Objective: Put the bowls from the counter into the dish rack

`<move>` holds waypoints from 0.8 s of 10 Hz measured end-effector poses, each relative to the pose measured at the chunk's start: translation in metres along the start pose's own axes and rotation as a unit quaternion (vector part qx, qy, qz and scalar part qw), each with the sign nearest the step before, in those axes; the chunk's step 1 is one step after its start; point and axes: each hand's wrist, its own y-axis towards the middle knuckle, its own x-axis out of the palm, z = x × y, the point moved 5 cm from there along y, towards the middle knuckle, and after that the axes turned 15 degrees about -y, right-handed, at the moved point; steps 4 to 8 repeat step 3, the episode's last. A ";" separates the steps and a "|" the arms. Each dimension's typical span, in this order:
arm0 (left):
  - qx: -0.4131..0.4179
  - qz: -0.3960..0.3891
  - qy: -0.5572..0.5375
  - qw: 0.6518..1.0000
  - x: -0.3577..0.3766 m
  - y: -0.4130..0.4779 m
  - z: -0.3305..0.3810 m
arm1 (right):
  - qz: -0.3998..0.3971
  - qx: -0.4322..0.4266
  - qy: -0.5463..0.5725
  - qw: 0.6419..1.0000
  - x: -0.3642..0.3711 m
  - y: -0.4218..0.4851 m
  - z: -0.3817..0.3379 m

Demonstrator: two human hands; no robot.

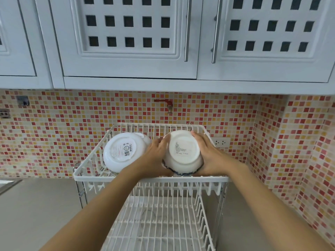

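Note:
A white two-tier wire dish rack (85, 175) stands on the counter against the tiled wall. In its upper tier, on the left, a white bowl (121, 151) leans on its side with its labelled base toward me. To its right a white bowl with a blue-speckled rim (183, 153) sits tilted in the same tier, base toward me. My left hand (155, 154) grips its left side and my right hand (210, 153) grips its right side. The rack's lower tier (159, 223) holds nothing.
White wall cabinets (126, 42) with metal handles hang low above the rack. A red wall tap (167, 105) juts out behind it, and a socket (220, 142) sits to its right. Grey counter (36, 214) extends left, with a sink edge (7, 184) at far left.

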 end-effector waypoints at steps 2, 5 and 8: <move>0.008 0.029 -0.023 0.999 -0.015 -0.015 0.014 | -0.025 0.026 0.101 0.994 -0.017 -0.017 -0.008; 0.028 0.102 -0.040 0.994 -0.031 -0.028 0.028 | 0.048 0.051 0.081 0.994 -0.038 -0.025 -0.025; 0.028 0.102 -0.040 0.994 -0.031 -0.028 0.028 | 0.048 0.051 0.081 0.994 -0.038 -0.025 -0.025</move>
